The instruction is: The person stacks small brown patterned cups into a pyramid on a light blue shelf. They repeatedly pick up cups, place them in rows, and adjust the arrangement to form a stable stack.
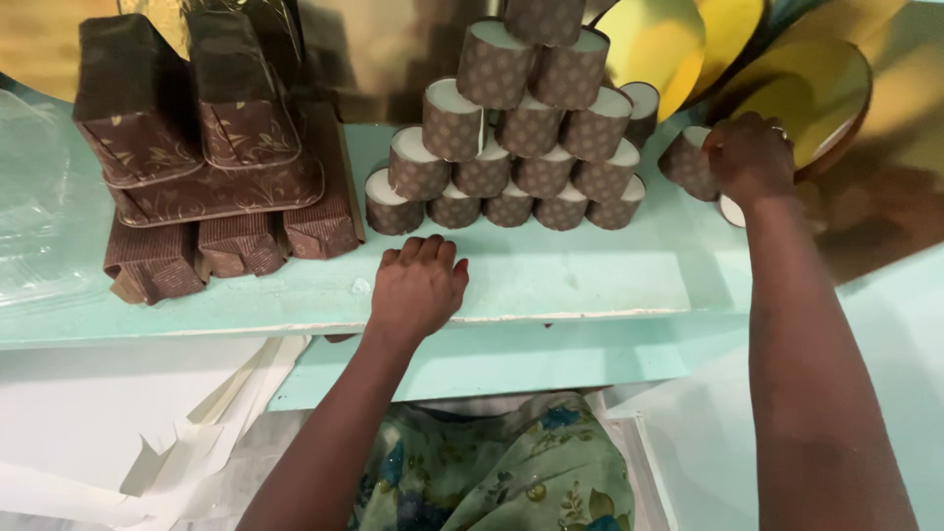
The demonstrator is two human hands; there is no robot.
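- Pale green counter, gold boards at the far right.
- Right hand grasps a cup; lift gently, clear of the pyramid.
- Left hand rests flat, empty, steadying.

A bakery-supply shop: stacked brown paper baking cups, loaf moulds and gold cake boards on a shelf.
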